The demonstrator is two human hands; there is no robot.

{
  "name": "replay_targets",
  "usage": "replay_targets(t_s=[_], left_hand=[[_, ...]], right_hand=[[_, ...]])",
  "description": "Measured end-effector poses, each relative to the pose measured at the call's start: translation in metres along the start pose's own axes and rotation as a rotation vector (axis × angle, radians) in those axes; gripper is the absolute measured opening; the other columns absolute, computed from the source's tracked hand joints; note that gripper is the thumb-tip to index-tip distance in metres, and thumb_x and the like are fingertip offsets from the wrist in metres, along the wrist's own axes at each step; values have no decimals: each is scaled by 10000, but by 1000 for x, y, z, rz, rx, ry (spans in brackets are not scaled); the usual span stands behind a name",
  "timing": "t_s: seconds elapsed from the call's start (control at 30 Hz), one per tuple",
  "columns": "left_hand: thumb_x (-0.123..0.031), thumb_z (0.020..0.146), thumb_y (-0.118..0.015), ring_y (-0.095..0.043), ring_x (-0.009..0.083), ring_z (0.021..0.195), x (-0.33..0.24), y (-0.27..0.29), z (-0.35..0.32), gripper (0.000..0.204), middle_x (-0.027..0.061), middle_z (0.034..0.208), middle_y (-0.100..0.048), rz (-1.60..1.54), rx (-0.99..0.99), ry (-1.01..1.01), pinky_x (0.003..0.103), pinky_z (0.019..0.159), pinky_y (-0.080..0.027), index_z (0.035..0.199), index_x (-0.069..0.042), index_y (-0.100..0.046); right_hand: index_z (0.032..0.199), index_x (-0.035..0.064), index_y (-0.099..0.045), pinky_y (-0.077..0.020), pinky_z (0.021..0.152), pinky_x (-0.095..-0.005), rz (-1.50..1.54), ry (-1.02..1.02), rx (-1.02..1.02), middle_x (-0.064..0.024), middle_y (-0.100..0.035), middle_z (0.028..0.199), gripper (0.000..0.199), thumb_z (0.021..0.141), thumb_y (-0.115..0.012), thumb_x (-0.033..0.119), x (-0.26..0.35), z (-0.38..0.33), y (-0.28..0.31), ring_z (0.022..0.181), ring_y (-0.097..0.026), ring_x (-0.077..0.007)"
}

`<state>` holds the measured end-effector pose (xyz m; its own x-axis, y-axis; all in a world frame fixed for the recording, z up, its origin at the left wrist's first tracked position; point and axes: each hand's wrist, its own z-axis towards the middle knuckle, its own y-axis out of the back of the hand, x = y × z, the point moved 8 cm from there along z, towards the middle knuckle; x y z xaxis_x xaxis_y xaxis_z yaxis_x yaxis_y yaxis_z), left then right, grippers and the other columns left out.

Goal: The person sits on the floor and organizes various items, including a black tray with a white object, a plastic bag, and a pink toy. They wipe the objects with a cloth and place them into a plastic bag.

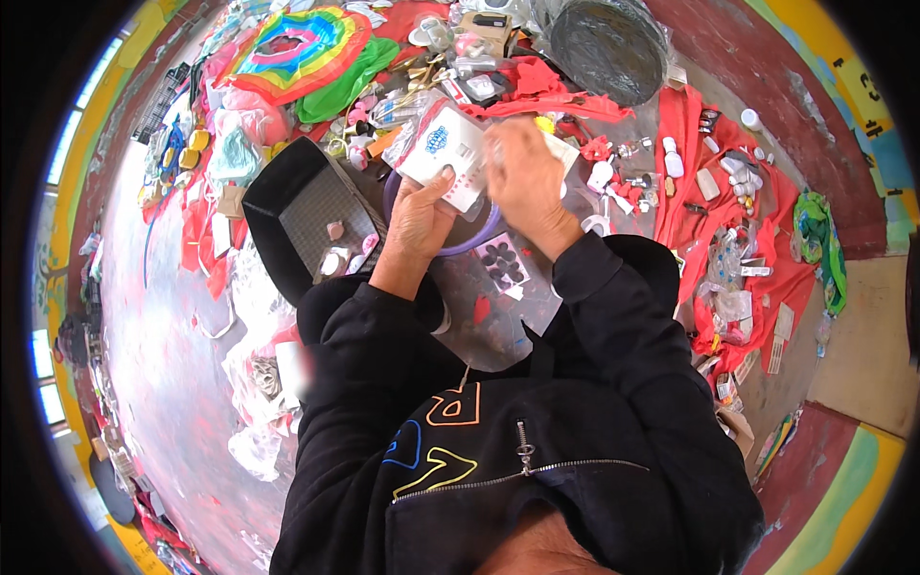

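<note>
My left hand [419, 216] grips the lower edge of a white card package [443, 153] with a blue round mark, wrapped in clear plastic. My right hand [520, 180] is closed on the package's right side, fingers blurred at its top edge. Both hands hover over a purple bowl [479, 235]. Below the bowl lies a small clear packet of dark round pieces [501, 263]. Both arms are in black sleeves.
A black plastic bin [305, 216] with a few small items stands left of my hands. Red cloth [685, 201] strewn with small bottles and packets lies at right. A rainbow inflatable ring [297, 48] and a dark round lid [609, 43] lie at the far side.
</note>
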<state>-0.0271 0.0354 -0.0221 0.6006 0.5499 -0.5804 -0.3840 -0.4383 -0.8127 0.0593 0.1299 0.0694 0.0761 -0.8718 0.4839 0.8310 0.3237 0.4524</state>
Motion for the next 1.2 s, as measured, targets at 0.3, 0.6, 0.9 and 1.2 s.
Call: replay_targets(t_s=[0.3,0.6,0.9,1.2], left_hand=[[67,790,-506,-532,257,1045,-2,0,-3,416,123,1140,-526,12,32,88,390,887,-439,1188,-7,-411],[61,779,-529,-554,233,1001,0,3,-4,415,118,1111,-542,104,102,151,358,862,-452,1180,10,-431],[-77,798,-588,-442,242,1135,11,-6,-1,576,130,1244,-420,-15,185,248,450,911,-390,1293,-102,-295],[-557,852,-368,-470,252,1093,35,-20,-4,606,94,1208,-473,-162,100,346,399,935,-363,1261,-110,-372]], right_hand=[[782,2,-600,-424,626,-237,810,-1110,277,-17,-582,705,260,788,-633,259,-105,-23,-16,663,-536,-86],[767,37,-605,-408,619,-213,884,-835,663,13,-568,725,105,722,-673,102,-56,-18,-25,665,-520,-69],[740,21,-602,-434,603,-223,884,-612,445,-4,-593,711,32,718,-625,22,-52,1,-6,646,-555,-88],[755,56,-557,-435,557,-369,220,125,614,-86,-552,716,54,720,-551,96,42,-20,-33,659,-559,-293]])
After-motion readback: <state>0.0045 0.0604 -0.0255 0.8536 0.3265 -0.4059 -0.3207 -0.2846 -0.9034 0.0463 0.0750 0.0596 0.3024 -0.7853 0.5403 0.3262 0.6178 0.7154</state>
